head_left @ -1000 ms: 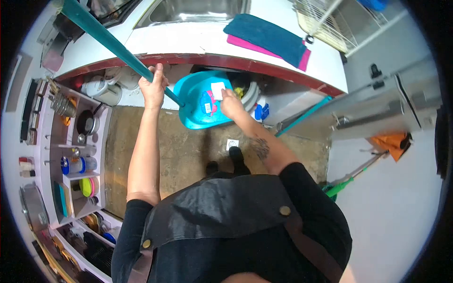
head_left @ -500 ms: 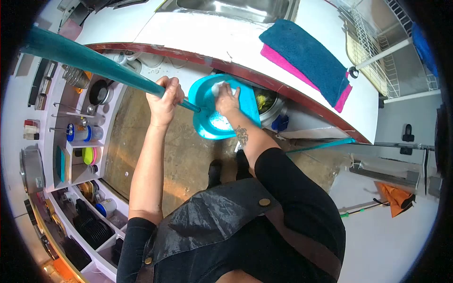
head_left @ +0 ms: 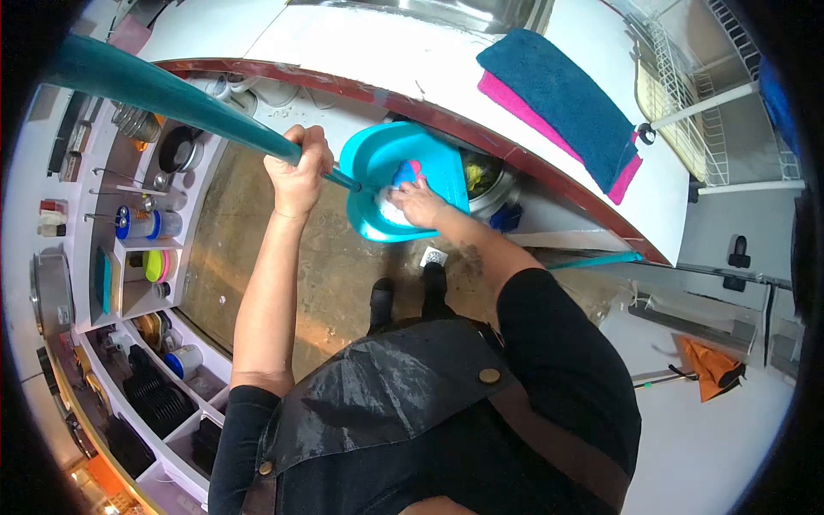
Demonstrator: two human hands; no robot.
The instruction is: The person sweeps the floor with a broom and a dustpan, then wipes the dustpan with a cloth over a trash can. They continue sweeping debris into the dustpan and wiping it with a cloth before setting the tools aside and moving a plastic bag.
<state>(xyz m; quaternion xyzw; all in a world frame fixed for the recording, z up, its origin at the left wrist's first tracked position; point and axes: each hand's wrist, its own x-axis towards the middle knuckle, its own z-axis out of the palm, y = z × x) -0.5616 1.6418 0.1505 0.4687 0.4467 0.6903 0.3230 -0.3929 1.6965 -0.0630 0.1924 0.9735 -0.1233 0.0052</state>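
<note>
My left hand point(head_left: 300, 172) is wrapped round the teal handle point(head_left: 184, 105) of a long-handled dustpan. The turquoise pan point(head_left: 367, 153) hangs above the floor beside the counter front. Inside the pan, my right hand point(head_left: 418, 204) has its fingers closed over a white crumpled wad point(head_left: 391, 206), which looks like tissue or thin plastic. A small blue and pink patch point(head_left: 405, 172) shows in the pan just beyond my fingers. My right palm is turned down and hides part of the wad.
A white counter with a dark red edge point(head_left: 481, 137) runs ahead, carrying folded blue and pink towels point(head_left: 566, 107) near a sink point(head_left: 429, 13). Below it sits a round metal container point(head_left: 498, 193). Shelves point(head_left: 120, 249) with kitchenware line the left. A white drain cover point(head_left: 433, 256) lies by my feet.
My right hand has moved down and toward me inside the pan with the white wad, uncovering the blue and pink patch. The pan has risen slightly; my left hand keeps its hold.
</note>
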